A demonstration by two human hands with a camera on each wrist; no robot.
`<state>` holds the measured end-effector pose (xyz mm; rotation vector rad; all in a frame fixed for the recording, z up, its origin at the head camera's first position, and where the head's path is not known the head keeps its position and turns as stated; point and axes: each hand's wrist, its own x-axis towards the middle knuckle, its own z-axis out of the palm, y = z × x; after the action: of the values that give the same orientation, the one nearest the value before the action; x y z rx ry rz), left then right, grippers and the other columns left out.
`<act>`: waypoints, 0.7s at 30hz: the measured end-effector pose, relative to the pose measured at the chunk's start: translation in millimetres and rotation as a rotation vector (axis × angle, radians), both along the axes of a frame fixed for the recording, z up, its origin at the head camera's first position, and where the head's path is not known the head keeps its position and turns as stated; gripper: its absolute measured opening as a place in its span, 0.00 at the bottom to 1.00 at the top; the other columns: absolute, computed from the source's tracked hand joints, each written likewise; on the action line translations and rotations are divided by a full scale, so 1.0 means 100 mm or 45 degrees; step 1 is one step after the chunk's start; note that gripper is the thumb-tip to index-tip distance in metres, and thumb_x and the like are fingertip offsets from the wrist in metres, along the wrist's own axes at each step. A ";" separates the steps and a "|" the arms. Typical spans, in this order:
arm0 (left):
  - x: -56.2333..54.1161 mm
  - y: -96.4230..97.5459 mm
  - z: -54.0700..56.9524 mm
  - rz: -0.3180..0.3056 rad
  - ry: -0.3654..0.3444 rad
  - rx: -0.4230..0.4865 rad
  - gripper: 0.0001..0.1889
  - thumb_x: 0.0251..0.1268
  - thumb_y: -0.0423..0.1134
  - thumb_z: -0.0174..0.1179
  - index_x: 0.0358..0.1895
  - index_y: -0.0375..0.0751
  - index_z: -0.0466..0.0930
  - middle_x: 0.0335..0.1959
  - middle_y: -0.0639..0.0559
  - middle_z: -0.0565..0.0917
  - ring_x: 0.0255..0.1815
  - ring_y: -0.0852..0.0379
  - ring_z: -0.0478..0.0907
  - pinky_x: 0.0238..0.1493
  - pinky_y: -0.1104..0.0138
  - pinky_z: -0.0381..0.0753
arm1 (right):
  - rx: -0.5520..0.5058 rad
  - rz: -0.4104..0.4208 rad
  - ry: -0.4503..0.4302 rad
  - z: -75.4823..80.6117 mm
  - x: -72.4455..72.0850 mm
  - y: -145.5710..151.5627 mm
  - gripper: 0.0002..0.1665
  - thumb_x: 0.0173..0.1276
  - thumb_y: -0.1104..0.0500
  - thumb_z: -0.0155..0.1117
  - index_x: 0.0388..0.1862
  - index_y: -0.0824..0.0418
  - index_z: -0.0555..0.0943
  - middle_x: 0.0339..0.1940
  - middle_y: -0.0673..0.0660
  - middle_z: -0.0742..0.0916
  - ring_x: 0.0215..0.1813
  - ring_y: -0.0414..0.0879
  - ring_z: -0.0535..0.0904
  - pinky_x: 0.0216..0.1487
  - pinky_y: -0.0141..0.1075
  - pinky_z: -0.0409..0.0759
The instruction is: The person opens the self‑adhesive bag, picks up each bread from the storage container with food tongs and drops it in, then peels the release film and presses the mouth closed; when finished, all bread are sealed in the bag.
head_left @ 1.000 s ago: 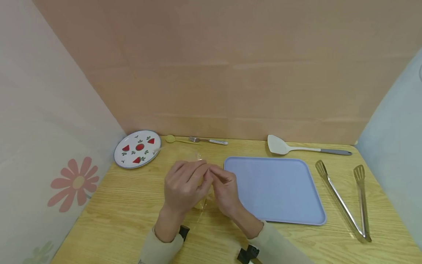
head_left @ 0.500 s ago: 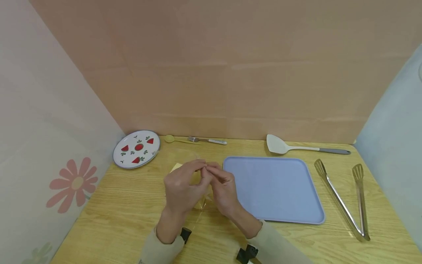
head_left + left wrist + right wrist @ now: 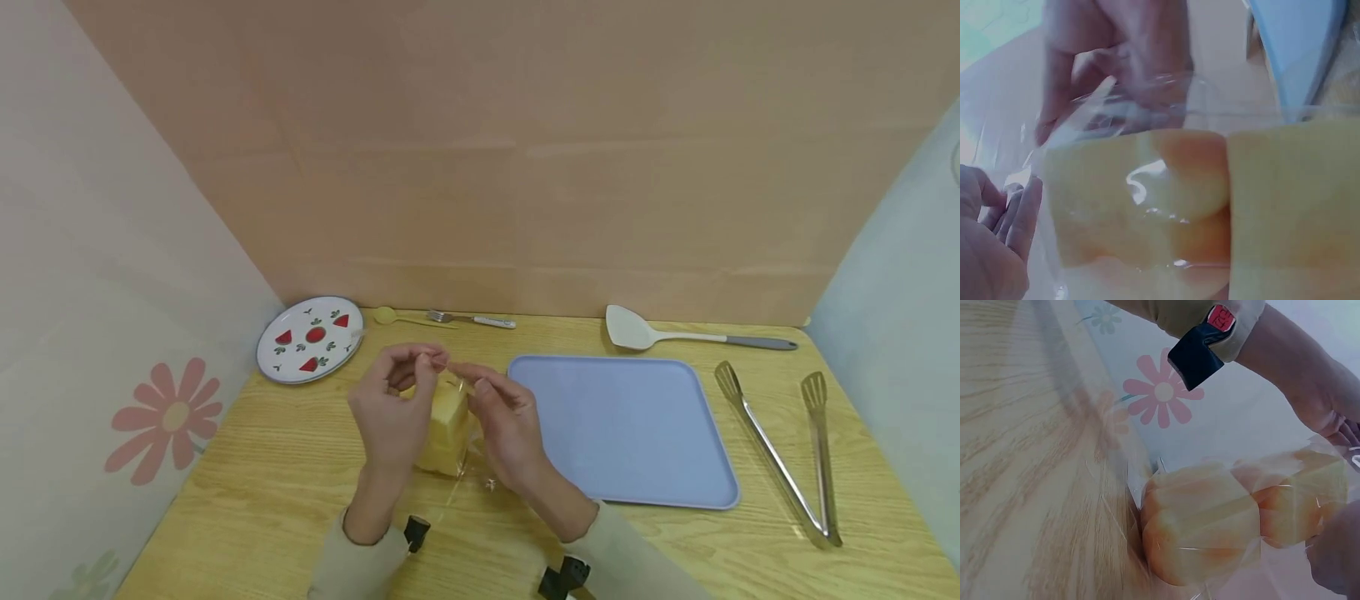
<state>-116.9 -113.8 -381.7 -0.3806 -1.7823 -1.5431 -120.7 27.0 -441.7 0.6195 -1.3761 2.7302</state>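
A loaf of bread (image 3: 447, 421), pale yellow with browned parts, sits in a clear plastic bag (image 3: 463, 468) on the table left of the tray. My left hand (image 3: 393, 408) is above the loaf's left side, thumb and fingers pinching the gathered top of the bag. On the other side, my right hand (image 3: 510, 429) holds the bag's top edge between thumb and fingers. The left wrist view shows the bread (image 3: 1135, 200) through shiny film, in two sections, with the left hand (image 3: 994, 231) at its edge. Bread (image 3: 1200, 525) also fills the right wrist view's middle.
Right of the hands lies a blue tray (image 3: 626, 433). Metal tongs (image 3: 787, 471) and a spatula (image 3: 637, 332) lie farther right and behind. A watermelon-patterned plate (image 3: 300, 354), a yellow spoon (image 3: 387, 316) and a fork (image 3: 480, 320) are along the back left.
My left hand has moved left and up, away from the right fingertips, so more of the bread shows. My right hand stays nearly in place.
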 end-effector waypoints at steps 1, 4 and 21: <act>-0.01 -0.03 0.01 -0.018 -0.009 0.058 0.05 0.78 0.21 0.59 0.43 0.20 0.82 0.38 0.36 0.93 0.38 0.58 0.94 0.42 0.67 0.93 | -0.011 0.004 -0.028 0.00 0.00 0.00 0.20 0.91 0.60 0.57 0.58 0.41 0.93 0.61 0.44 0.93 0.72 0.44 0.82 0.72 0.45 0.77; -0.03 -0.13 0.05 -0.040 -0.039 0.175 0.08 0.85 0.25 0.54 0.45 0.18 0.76 0.38 0.41 0.93 0.39 0.60 0.93 0.43 0.68 0.93 | -0.054 0.012 -0.095 0.01 0.00 0.01 0.17 0.91 0.56 0.58 0.56 0.40 0.93 0.59 0.43 0.93 0.72 0.44 0.82 0.70 0.46 0.74; -0.05 -0.59 0.21 0.100 -0.250 0.491 0.05 0.91 0.37 0.54 0.48 0.41 0.74 0.38 0.51 0.94 0.39 0.56 0.89 0.28 0.74 0.81 | -0.163 -0.002 -0.230 0.01 -0.05 0.04 0.17 0.92 0.57 0.55 0.55 0.42 0.92 0.57 0.44 0.93 0.68 0.44 0.83 0.61 0.40 0.73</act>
<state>-121.7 -173.1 -360.8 0.0295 -1.5697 -1.8692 -125.7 30.5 -440.2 0.3725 -1.2178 2.9054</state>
